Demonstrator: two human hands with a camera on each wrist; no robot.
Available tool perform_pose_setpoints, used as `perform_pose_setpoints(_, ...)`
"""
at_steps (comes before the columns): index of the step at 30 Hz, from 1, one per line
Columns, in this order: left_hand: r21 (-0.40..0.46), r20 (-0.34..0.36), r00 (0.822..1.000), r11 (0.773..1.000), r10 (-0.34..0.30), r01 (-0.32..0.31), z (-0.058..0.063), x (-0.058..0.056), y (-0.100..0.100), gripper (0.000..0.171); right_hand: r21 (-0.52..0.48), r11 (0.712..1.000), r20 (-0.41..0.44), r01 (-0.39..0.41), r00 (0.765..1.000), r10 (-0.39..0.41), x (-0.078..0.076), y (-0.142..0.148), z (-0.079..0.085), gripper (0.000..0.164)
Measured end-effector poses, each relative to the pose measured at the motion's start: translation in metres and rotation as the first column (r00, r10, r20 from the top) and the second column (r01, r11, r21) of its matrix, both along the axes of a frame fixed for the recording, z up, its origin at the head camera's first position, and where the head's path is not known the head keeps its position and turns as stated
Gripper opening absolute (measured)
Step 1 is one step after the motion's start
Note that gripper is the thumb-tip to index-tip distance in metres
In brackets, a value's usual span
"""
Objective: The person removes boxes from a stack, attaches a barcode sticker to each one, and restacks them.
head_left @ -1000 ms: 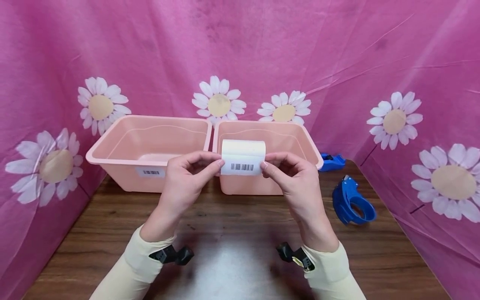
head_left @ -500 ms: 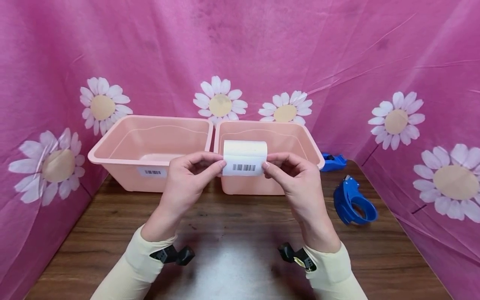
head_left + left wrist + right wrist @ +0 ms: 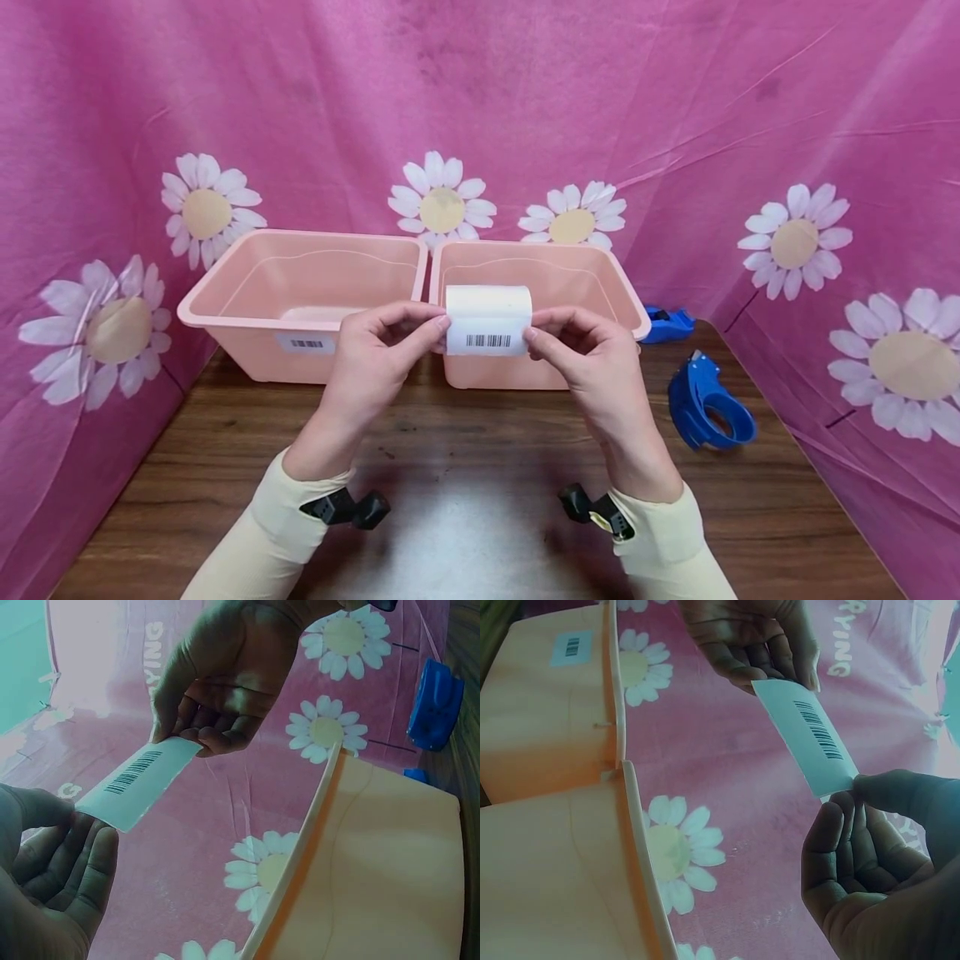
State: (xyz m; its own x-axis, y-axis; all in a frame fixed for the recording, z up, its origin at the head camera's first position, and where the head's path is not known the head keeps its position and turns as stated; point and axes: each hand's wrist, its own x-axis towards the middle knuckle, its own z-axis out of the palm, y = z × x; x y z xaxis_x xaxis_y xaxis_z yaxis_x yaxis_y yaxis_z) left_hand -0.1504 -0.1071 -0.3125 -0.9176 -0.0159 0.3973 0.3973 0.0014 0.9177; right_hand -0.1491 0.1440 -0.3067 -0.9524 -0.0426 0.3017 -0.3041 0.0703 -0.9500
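Note:
A white barcode label is stretched between both hands, its upper part curling back, with the black bars facing the head camera. My left hand pinches the label's left edge between thumb and fingers. At the opposite edge, my right hand pinches it the same way. In the head view the label overlaps the front of the right pink bin. Both wrist views show the label held taut, the left hand low in the left wrist view and the right hand low in the right wrist view.
A second pink bin stands to the left, with a barcode label on its front. On the right of the wooden table lies a blue tape dispenser, with another blue item behind it. Pink flowered cloth surrounds the table.
The label has dipped slightly in the head view over the last half second. Both hands keep their pinch on its edges.

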Motion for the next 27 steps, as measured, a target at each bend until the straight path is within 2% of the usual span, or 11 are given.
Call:
perform_pose_setpoints(6,0.029,0.023,1.000,0.999,-0.014,0.014,0.000,-0.002,-0.004,0.015,0.021,0.999,-0.019,-0.025,0.999,0.026,0.000,-0.001,-0.002,0.022)
perform_pose_setpoints(18,0.030,0.040,0.999,0.999,-0.031,0.030,0.000,-0.003,-0.007,0.015,0.038,0.999,0.005,-0.016,1.000,0.016,-0.001,-0.003,-0.002,0.024)
perform_pose_setpoints(21,0.024,0.044,0.999,1.000,-0.019,0.018,0.000,-0.004,-0.006,0.015,0.031,0.999,-0.010,0.030,1.000,-0.030,0.000,-0.005,-0.002,0.023)
perform_pose_setpoints(23,0.021,0.047,0.999,1.000,-0.008,0.007,-0.001,-0.004,-0.006,0.015,0.037,0.995,-0.038,0.091,0.995,-0.089,0.003,-0.008,-0.002,0.022)
perform_pose_setpoints(27,0.023,0.043,0.999,1.000,0.009,-0.010,-0.001,-0.005,-0.005,0.014,0.058,0.973,-0.146,0.223,0.966,-0.213,0.009,-0.018,-0.005,0.016)
